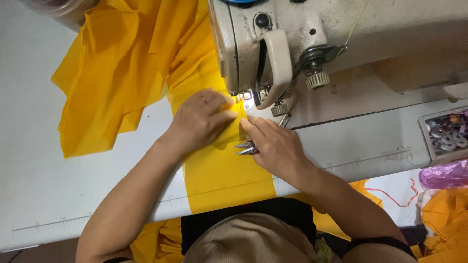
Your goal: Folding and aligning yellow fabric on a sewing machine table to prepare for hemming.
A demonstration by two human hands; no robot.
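Yellow fabric lies piled at the back left of the white table, and a strip of it runs under the sewing machine head toward me. My left hand presses flat on the strip just left of the presser foot, fingers together. My right hand rests on the strip's right edge, forefinger pointing at the needle area. It holds small thread snips, whose blades stick out to the left.
A small tray of metal bobbins sits at the right edge of the white table. A pink plastic bag and more yellow cloth lie below it. A red thread trails on the table.
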